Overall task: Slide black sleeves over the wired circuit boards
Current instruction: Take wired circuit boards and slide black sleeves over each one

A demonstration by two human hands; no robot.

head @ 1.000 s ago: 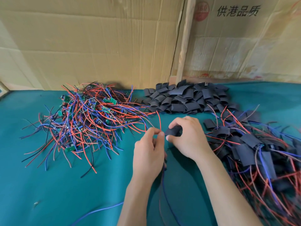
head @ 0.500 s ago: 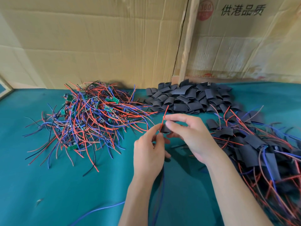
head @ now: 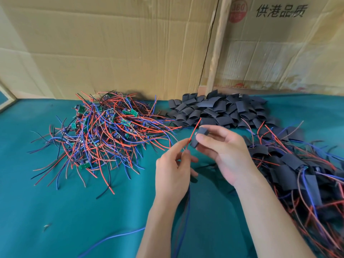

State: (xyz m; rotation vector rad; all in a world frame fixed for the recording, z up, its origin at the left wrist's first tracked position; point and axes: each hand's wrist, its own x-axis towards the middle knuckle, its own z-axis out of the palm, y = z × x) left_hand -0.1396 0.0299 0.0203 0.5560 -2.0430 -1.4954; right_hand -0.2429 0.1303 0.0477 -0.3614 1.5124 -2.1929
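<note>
Nearest, loose blue wires (head: 115, 239) trail over the teal tabletop (head: 55, 211) toward its near edge, running up under the left hand (head: 172, 175). That hand pinches a red wire (head: 193, 133) between thumb and forefinger, its free end slanting up toward the far edge. Just beside it, the right hand (head: 223, 151) pinches a black sleeve (head: 198, 136) between thumb and fingertips, the sleeve's lower end close against the red wire; whether the wire has entered it cannot be told. Along the right edge lies a heap of sleeved boards (head: 297, 174) with trailing wires. Farther back on the left sits a tangle of bare wired circuit boards (head: 104, 131), and toward the far edge a pile of empty black sleeves (head: 219, 110), before a cardboard wall (head: 111, 43).
</note>
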